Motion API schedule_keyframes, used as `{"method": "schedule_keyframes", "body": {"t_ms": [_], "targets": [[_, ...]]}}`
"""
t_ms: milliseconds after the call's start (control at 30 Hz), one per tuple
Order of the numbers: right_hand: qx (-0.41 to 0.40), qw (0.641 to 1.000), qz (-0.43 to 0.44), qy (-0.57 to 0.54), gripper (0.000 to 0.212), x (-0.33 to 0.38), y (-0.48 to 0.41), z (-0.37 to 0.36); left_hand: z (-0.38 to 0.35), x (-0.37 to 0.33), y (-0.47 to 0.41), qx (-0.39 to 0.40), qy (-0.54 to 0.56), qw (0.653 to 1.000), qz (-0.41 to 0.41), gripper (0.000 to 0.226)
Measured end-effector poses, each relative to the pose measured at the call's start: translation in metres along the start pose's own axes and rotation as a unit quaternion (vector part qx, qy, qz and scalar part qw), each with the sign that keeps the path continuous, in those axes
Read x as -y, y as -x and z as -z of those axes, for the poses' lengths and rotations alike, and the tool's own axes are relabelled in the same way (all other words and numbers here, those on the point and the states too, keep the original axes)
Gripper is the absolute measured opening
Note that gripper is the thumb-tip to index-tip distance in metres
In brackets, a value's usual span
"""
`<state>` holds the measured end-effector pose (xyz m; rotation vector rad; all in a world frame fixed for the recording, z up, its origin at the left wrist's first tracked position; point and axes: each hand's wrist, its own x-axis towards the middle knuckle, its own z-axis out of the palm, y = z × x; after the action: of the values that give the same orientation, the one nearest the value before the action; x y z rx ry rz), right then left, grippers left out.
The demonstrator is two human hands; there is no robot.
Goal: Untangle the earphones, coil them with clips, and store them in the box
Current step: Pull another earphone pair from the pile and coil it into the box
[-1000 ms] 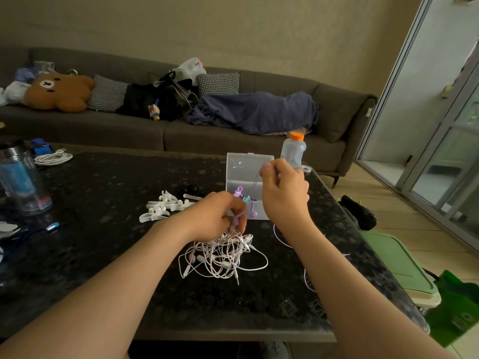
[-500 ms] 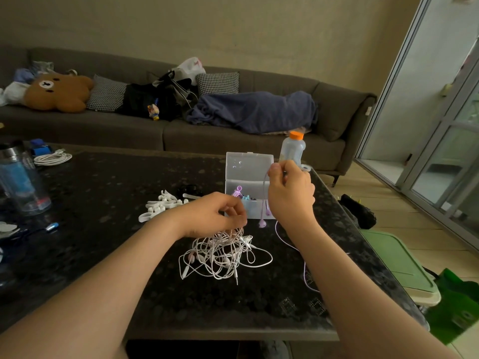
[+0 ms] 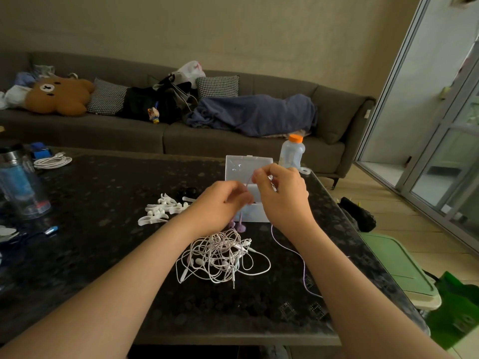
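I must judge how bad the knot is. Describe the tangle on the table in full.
The tangle is a loose heap of thin white cords, looking like soft plastic, looped over one another, with earbuds and plugs poking out at its edges. It lies flat on the dark table, on the near side of the box and just below the left hand; whether that hand touches it cannot be told.

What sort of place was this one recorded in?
Most likely a home living room: a long grey sofa with a bear plush, a dark coffee table and glass sliding doors.
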<state>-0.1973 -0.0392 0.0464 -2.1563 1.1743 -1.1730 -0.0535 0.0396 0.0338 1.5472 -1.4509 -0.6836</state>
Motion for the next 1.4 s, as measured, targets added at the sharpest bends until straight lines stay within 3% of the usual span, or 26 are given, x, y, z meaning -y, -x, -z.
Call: {"method": "schedule_keyframes", "body": {"t_ms": [233,400,500,700,800,900,1033,1100,1200,1333,1400], "targets": [[-0.045,0.997,0.006,0.067,0.031,-0.009,0.002,0.014,0.007,-0.008,0.003,-0.007,0.138,0.99,0.012,0.027],[0.077,0.978,-0.038,0.189,0.054,-0.001,0.007,0.018,0.011,-0.028,0.007,0.02,0.395,0.918,0.027,0.029],[0.121,0.971,-0.041,0.201,0.054,0.003,0.011,0.011,0.01,-0.033,0.005,-0.028,0.466,0.884,0.035,0.032],[0.238,0.949,0.03,0.206,0.04,0.009,0.019,0.002,0.01,-0.026,0.001,-0.101,0.46,0.881,0.036,0.022],[0.27,0.931,0.084,0.231,0.036,0.014,0.023,0.002,0.01,-0.022,0.002,-0.131,0.346,0.927,0.053,0.024],[0.222,0.936,0.121,0.244,0.035,0.016,0.023,0.001,0.011,-0.01,0.002,-0.14,0.151,0.978,0.023,0.025],[0.083,0.977,0.104,0.166,0.034,0.011,0.016,0.0,0.014,-0.002,0.002,-0.098,-0.047,0.994,0.014,0.025],[0.01,0.988,0.095,0.118,0.031,0.007,0.012,0.0,0.015,-0.004,0.005,-0.047,-0.039,0.998,0.034,0.026],[-0.049,0.995,0.072,0.051,0.03,-0.002,0.006,-0.002,0.016,-0.008,0.006,0.026,0.077,0.994,0.078,0.032],[-0.013,1.0,0.012,-0.019,0.039,-0.011,-0.001,-0.001,0.018,-0.014,0.007,0.088,0.259,0.959,0.068,0.035],[0.049,0.996,-0.033,-0.069,0.037,-0.01,0.0,0.004,0.017,-0.018,0.007,0.094,0.318,0.942,0.041,0.033]]}}
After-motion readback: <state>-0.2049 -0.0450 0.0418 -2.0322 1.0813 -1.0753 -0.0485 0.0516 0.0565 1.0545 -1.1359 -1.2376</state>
